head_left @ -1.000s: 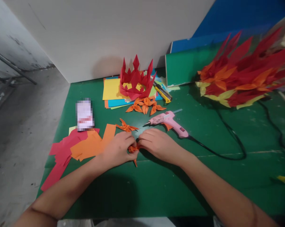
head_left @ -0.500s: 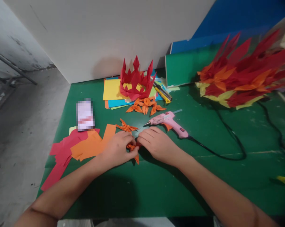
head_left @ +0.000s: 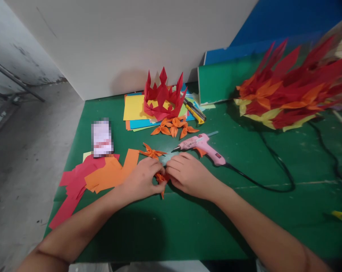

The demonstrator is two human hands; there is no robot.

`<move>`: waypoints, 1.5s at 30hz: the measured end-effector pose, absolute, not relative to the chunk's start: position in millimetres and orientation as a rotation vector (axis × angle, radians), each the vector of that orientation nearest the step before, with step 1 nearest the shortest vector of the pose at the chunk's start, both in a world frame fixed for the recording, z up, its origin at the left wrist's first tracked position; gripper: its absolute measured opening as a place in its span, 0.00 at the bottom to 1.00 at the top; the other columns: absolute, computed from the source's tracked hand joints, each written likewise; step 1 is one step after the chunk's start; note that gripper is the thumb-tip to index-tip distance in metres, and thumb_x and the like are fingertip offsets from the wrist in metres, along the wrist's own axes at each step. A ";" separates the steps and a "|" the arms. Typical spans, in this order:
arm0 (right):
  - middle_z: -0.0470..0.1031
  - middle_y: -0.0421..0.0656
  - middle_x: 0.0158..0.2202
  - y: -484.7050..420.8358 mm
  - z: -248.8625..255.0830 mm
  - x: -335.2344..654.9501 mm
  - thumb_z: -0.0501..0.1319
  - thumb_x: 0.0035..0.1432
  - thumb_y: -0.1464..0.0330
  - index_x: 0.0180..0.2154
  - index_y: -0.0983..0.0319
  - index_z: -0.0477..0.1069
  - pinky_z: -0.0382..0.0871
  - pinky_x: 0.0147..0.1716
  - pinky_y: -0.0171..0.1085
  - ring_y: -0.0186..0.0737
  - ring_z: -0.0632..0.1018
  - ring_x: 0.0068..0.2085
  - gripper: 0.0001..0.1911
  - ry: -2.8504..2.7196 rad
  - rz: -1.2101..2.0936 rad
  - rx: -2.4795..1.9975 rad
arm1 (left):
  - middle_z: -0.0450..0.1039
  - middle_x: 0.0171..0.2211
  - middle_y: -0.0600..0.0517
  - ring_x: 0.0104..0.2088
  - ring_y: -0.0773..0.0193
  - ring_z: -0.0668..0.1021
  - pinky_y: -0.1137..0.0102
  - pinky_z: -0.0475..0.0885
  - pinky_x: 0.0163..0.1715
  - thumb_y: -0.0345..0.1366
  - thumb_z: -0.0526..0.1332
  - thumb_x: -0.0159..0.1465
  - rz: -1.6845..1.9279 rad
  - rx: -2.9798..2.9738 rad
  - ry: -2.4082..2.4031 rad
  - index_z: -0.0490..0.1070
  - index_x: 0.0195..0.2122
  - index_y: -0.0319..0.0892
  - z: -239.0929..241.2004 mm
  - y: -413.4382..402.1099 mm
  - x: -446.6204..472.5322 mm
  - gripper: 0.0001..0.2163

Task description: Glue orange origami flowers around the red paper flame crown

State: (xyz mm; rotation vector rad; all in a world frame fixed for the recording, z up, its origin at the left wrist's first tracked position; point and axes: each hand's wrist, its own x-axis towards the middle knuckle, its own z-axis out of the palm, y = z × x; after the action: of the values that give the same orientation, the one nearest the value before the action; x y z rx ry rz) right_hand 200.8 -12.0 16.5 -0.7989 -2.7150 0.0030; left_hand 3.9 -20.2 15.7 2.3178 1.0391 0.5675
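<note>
My left hand [head_left: 141,179] and my right hand [head_left: 188,173] meet over the green table [head_left: 188,226], both pinched on a small folded orange paper piece [head_left: 161,178]. Only its tips show between my fingers. A finished orange paper flower [head_left: 152,152] lies just beyond my left hand. Flat orange paper sheets [head_left: 111,174] and red paper sheets [head_left: 74,185] lie to the left of that hand. A pink glue gun [head_left: 201,146] rests right behind my right hand, nozzle pointing left.
Behind stand a red paper crown [head_left: 163,99] on a stack of coloured sheets [head_left: 135,109], more orange flowers [head_left: 175,127] and a yellow utility knife [head_left: 195,111]. A big red-orange paper piece [head_left: 290,90] fills the right. The gun's black cable [head_left: 273,181] loops rightward. A blurred card [head_left: 102,138] lies left.
My fingers have shifted slightly on the orange piece and its lower tip has turned a little. Everything else has stayed in place.
</note>
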 end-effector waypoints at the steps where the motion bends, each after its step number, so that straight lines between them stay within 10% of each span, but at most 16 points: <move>1: 0.69 0.43 0.28 -11.6 17.0 201.7 0.54 0.60 0.72 0.29 0.64 0.71 0.53 0.35 0.40 0.38 0.65 0.33 0.10 -2.711 0.013 -0.810 | 0.72 0.31 0.51 0.34 0.61 0.72 0.66 0.69 0.37 0.34 0.64 0.55 0.567 2.310 1.015 0.67 0.31 0.42 15.4 -19.9 3.4 0.06; 27: 0.72 0.43 0.30 -15.5 11.7 192.7 0.54 0.62 0.70 0.31 0.62 0.70 0.57 0.36 0.39 0.38 0.68 0.35 0.09 -2.554 0.611 -0.918 | 0.69 0.29 0.56 0.31 0.66 0.72 0.71 0.67 0.30 0.31 0.67 0.54 0.446 2.006 1.026 0.63 0.29 0.43 23.1 -12.6 -4.4 0.10; 45: 0.71 0.43 0.28 -12.8 11.3 198.6 0.48 0.65 0.74 0.32 0.65 0.71 0.56 0.38 0.39 0.37 0.66 0.33 0.15 -2.671 -0.002 -0.699 | 0.71 0.25 0.55 0.29 0.67 0.72 0.70 0.67 0.34 0.34 0.64 0.58 0.626 2.057 1.083 0.65 0.25 0.42 19.4 -17.9 2.4 0.08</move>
State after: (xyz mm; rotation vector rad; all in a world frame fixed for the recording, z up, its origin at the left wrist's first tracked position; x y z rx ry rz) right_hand 198.6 -12.8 11.3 -0.6986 -2.6710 -0.0018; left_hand 2.4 -17.9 19.4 2.0575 1.0834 0.6261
